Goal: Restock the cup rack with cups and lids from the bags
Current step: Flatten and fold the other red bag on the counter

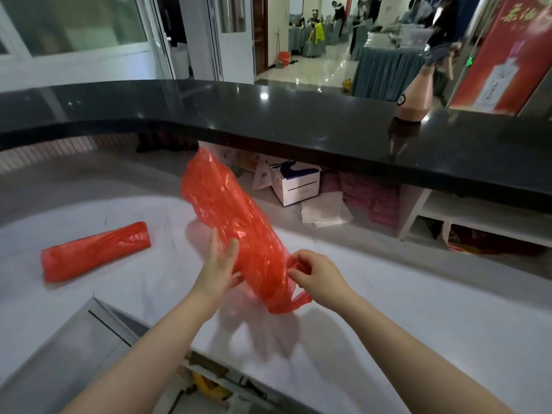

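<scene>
— Red plastic, that long bag [236,225] in the air: who has hold of it, and how?

— Both hands. The left hand [219,265] lies against its near left side, palm turned toward it, fingers mostly straight and pointing up and away, thumb spread onto the plastic. It props the bag more than it clutches it.

— And the right?

— The right hand [316,273] is at the bag's lower end, fingers curled, pinching the bunched handles there. Both forearms reach forward from the bottom of the view, bare, the wrists close together.

— How does the bag sit?

— Tilted, its far end raised toward the black counter [268,115], its near end low above the white table [418,309]. What it contains I cannot tell through the plastic.

— Anything else of the job in sight?

— A second red bag [95,252], rolled up long, lying flat on the table well to the left, touched by neither hand.
</scene>
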Available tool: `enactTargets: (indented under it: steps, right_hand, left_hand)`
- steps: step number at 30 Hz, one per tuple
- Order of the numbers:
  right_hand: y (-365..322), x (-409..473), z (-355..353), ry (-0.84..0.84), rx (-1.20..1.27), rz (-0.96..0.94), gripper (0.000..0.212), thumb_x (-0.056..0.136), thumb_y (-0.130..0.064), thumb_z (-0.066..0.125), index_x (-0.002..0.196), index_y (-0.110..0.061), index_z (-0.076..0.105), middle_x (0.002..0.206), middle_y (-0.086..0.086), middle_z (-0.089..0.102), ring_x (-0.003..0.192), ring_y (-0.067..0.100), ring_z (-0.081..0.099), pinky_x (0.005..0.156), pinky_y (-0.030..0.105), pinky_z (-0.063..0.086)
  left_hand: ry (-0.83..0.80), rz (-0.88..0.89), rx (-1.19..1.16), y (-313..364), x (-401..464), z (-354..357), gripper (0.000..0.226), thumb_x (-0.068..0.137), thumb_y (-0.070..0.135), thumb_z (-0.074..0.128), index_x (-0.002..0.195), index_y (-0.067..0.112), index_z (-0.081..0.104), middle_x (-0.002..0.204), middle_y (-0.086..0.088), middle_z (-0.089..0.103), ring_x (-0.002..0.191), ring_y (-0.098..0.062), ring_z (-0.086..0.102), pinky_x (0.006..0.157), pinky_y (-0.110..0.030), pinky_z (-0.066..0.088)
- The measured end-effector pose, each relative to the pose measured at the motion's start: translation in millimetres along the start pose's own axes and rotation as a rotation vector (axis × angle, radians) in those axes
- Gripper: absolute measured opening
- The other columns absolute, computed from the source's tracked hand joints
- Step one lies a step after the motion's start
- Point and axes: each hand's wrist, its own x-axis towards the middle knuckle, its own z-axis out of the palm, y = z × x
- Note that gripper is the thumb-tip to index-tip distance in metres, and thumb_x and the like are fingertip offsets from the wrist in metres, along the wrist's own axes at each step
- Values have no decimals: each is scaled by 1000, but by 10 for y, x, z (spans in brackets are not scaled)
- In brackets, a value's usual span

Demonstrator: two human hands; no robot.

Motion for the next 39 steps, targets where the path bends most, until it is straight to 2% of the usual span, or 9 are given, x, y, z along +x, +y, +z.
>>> enactTargets:
  steps: [3,7,9,13,17,23,32,36,39]
  right_hand:
    - [5,7,37,-48,-56,-26,24,85,-14,62,76,-36,63,58,-23,57,57,-4,52,61,19,49]
    - [37,21,58,-8,-38,-44,17,84,-15,64,83,-31,68,63,-21,59,63,-4,56,63,15,43]
    - [18,17,72,-44,-27,-65,17,82,-16,69,96,-25,72,59,-21,57,59,-2,53,63,13,41]
    - [-21,14,110,-115,-21,-106,31,77,-18,75,105,-30,71,49,-23,47,51,-2,44,56,9,36]
    - [131,6,43,92,169,42,26,79,-8,66,83,-34,67,65,-12,58,54,0,54,51,24,50]
    - [753,-210,-143,407,200,349,22,76,0,66,80,-21,70,71,2,67,54,11,61,48,24,47]
    - [1010,-490,-69,596,114,516,21,89,-34,56,77,-21,68,71,-1,70,73,26,67,74,42,54]
    - [873,-593,162,606,380,533,37,92,-50,51,84,-19,69,75,3,73,72,23,67,71,42,55]
    - [797,-708,251,619,498,530,23,82,-28,74,98,-12,67,82,9,72,74,24,68,72,42,57]
  left_hand:
    - [-36,115,297,-34,-30,-15,71,85,37,65,144,42,27,138,8,48,122,-18,54,95,-36,51]
    - [-216,94,377,-41,-83,-83,106,57,71,73,145,36,25,128,15,51,113,-8,58,82,-10,48]
    - [-233,89,454,-58,-81,-95,91,68,55,77,144,40,29,129,14,52,113,-7,57,84,-11,48]
    - [95,131,499,-83,-3,-183,22,92,23,60,112,35,61,109,7,69,101,-8,63,76,-9,44]
    - [351,114,638,-76,-3,-538,33,97,29,51,122,10,62,113,-4,66,107,-25,61,86,-29,47]
    - [525,10,889,-180,-103,-1242,19,91,8,52,94,15,69,72,-2,66,70,-21,61,62,-30,38]
    - [588,-176,706,-340,-127,-2007,32,83,0,50,110,7,65,105,-18,68,94,-37,64,87,-42,50]
    - [486,-201,550,-427,-204,-2145,21,84,1,50,87,9,70,73,-10,73,67,-29,72,76,-46,58]
    - [458,-215,530,-449,-263,-2195,13,90,15,58,90,7,69,60,-3,71,57,-22,71,60,-34,53]
